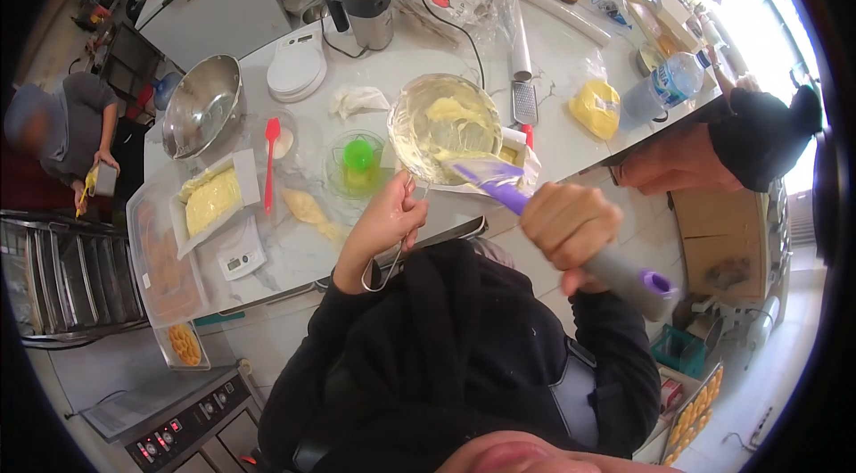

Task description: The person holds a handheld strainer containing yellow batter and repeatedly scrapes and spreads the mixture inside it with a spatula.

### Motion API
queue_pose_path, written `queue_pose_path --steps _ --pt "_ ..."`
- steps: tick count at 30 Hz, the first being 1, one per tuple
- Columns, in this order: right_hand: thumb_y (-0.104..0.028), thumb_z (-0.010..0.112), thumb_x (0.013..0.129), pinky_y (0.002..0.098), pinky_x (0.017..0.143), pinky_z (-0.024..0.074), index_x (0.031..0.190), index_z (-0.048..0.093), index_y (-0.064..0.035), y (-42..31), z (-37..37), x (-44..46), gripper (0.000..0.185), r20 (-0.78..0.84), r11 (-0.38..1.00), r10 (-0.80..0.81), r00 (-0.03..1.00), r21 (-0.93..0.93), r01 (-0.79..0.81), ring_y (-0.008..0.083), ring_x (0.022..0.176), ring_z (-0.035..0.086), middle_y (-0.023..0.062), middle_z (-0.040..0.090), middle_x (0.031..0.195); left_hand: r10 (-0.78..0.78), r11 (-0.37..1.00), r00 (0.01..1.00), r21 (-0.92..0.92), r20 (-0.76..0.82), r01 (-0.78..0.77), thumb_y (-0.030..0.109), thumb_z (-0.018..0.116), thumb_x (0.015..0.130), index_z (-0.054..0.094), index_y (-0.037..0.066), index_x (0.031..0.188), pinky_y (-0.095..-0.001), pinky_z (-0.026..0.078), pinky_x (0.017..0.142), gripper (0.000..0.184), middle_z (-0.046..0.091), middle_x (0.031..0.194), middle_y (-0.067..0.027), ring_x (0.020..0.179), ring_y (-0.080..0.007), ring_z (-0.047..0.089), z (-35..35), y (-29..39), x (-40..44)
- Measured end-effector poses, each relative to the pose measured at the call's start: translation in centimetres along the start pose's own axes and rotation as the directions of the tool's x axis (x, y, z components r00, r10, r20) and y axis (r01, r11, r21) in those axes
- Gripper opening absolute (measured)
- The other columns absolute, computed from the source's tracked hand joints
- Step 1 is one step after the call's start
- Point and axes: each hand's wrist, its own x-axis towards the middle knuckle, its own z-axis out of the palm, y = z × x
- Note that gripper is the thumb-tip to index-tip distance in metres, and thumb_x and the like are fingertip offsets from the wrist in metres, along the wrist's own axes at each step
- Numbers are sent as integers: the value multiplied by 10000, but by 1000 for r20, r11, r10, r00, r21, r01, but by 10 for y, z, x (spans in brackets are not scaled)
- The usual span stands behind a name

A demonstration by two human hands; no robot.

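Note:
My right hand point(572, 225) is wrapped around the grey handle of a spatula with a purple blade point(499, 183). Pale yellow batter smears the blade, which is at the near rim of a metal mixing bowl point(400, 136). The bowl is tilted, and batter coats its inside. My left hand point(390, 222) is closed around the bowl's wire handle point(374, 279). Partly hidden behind the bowl and spatula is a paper-lined pan point(528, 172). A second lined pan point(212, 199), filled with yellow batter, sits on a digital scale point(242, 259) at the left.
Left of the bowl are a red spatula point(271, 161), a green cup point(358, 155) and a piping bag point(309, 210). A grater point(525, 103) and a water bottle point(664, 91) stand to the right. One person point(76, 121) works at far left, another point(740, 139) at right.

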Motion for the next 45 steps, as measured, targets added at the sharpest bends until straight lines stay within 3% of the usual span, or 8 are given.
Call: queue_pose_path --steps 8,11,14,20,24,28,39,45 --pt "-213 579 792 264 325 234 454 382 -47 25 -3 -4 424 -227 959 -45 973 -283 -22 157 316 361 15 340 399 -34 999 999 14 -1 34 45 456 785 300 -5 877 -194 319 308 188 433 527 -37 335 -77 421 5 5 -9" --pt "-210 565 799 268 337 250 467 379 -59 37 13 -8 410 -187 979 -9 982 -202 -29 167 338 372 17 342 409 -13 1000 999 -1 -44 13 45 458 786 299 -3 871 -195 316 305 186 432 524 -35 337 -74 420 7 6 -7" --pt "-204 562 798 277 348 260 476 384 -68 20 13 -4 393 65 1000 6 998 16 -7 177 354 376 19 337 415 38 999 993 31 -113 -34 47 459 792 297 4 859 -196 314 303 181 430 524 -29 338 -74 420 -4 -9 -3" --pt "-180 576 788 285 346 249 473 397 -60 38 14 -21 382 27 950 -10 1000 -311 18 174 346 373 12 335 415 18 1000 999 -9 -42 -19 70 491 789 278 28 821 -194 311 302 220 422 516 -31 339 -82 421 8 2 -7" --pt "-164 552 808 278 315 190 474 405 -22 43 24 -15 392 -246 993 -95 965 -93 74 158 291 321 26 345 393 11 1000 996 22 -91 -9 65 490 783 291 13 848 -195 310 300 216 416 509 -28 332 -84 417 15 -3 -2" --pt "-147 551 806 289 317 180 480 421 -7 26 20 -6 378 15 993 -118 993 33 117 158 292 316 35 342 394 43 998 993 56 -112 -37 55 480 780 298 7 855 -201 305 297 203 420 509 -37 328 -90 417 5 -7 2" --pt "-137 534 811 292 316 193 457 391 -29 11 18 -7 397 -204 993 -115 972 -10 116 153 290 323 26 334 382 19 999 996 37 -92 -16 49 477 769 280 53 805 -213 276 292 201 412 514 -35 329 -96 392 9 -6 4" --pt "-143 525 818 266 318 273 519 405 -14 43 31 -9 347 -561 930 -329 759 -332 158 171 305 336 34 361 409 18 992 996 128 -93 -6 53 483 774 298 20 847 -220 310 296 201 426 521 -41 343 -93 422 20 -4 3"
